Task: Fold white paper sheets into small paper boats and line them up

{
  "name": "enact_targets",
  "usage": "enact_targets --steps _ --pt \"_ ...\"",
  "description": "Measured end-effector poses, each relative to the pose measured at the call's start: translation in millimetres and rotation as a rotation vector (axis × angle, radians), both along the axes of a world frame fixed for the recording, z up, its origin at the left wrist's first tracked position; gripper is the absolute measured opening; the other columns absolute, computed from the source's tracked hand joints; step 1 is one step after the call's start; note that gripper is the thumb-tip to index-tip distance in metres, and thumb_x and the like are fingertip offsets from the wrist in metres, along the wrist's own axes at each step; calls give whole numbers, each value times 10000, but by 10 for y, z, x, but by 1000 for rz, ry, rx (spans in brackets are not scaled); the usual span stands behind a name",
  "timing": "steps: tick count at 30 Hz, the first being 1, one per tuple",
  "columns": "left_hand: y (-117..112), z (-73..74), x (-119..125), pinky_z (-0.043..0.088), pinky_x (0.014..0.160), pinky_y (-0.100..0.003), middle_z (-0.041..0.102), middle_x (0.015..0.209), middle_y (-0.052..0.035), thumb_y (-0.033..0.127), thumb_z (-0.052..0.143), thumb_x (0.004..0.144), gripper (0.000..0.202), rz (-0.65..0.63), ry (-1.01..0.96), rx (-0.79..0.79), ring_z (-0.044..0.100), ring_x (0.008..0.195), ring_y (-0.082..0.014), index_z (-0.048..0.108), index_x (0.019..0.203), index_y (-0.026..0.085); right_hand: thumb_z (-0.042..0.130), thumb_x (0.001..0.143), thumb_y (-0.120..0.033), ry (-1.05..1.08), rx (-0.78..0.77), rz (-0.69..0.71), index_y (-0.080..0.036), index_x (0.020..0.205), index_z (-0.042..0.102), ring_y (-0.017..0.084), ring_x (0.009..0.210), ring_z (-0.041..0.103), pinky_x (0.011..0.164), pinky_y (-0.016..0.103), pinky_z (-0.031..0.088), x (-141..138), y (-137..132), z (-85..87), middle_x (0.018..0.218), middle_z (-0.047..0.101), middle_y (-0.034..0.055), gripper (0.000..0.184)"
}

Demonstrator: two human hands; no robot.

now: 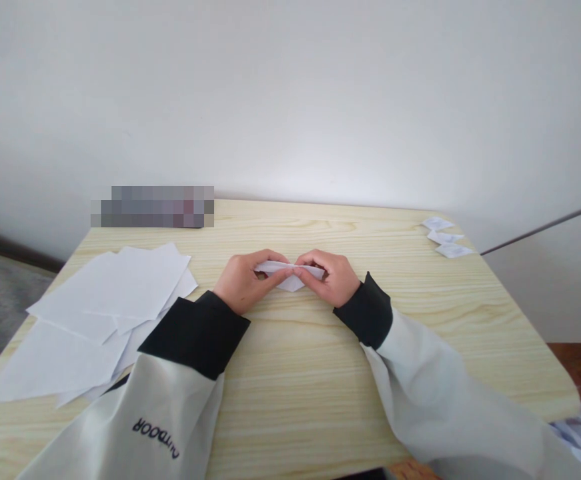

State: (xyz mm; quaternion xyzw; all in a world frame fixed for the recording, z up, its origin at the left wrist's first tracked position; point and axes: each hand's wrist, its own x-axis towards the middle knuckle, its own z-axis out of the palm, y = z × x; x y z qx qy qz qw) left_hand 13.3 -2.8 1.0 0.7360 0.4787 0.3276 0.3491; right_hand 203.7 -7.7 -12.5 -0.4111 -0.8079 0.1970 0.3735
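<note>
Pale wood-grain table point(290, 400), folded white paper point(291, 285) over its middle, pinched near the paper's centre by left hand point(248, 279) and right hand point(332, 275); should be feather-light, creases stiff but crumple-prone, so grip on folds; loose sheets point(135, 280) left, three small folded pieces point(444, 237) far right.

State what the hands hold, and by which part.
A folded piece of white paper: the left hand and right hand pinch it near its middle, the thumb tips close together.
</note>
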Motion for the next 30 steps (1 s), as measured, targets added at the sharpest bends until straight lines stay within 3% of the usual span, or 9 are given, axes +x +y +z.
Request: enact_targets --steps 5,11,19,24,30 --pt "-36 12 7 402 498 -186 666 642 21 346 603 732 233 18 -4 -16 515 515 -90 722 797 157 565 825 -298 -17 8 0 -175 750 626 119 618 580 603 239 436 -6 -2 5 699 661 21 157" --pt "-8 29 -20 438 478 -192 677 591 15 301 579 703 254 35 -26 -143 577 517 -118 749 823 155 575 833 -307 15 -29 23 -176 748 656 120 630 597 597 235 439 32 19 21 716 682 28 177" --pt "73 -11 -149 575 637 -290 741 808 -78 314 614 713 325 -208 -278 -440 698 659 -181 715 970 143 609 815 -339 87 -210 65 -155 771 689 86 531 523 488 206 361 155 48 24 688 672 13 205" --pt "68 -6 -167 592 669 -343 744 848 -80 345 639 712 332 -286 -294 -469 710 710 -213 713 989 178 610 805 -377 95 -299 88 -152 781 691 85 528 489 500 210 355 214 64 0 670 653 7 240" --pt "56 27 -161 565 799 -362 744 910 -54 277 639 730 304 -370 -384 -520 704 841 -215 707 1013 193 626 788 -409 123 -375 104 -146 772 682 83 522 460 498 207 348 252 93 -26 635 619 0 269"
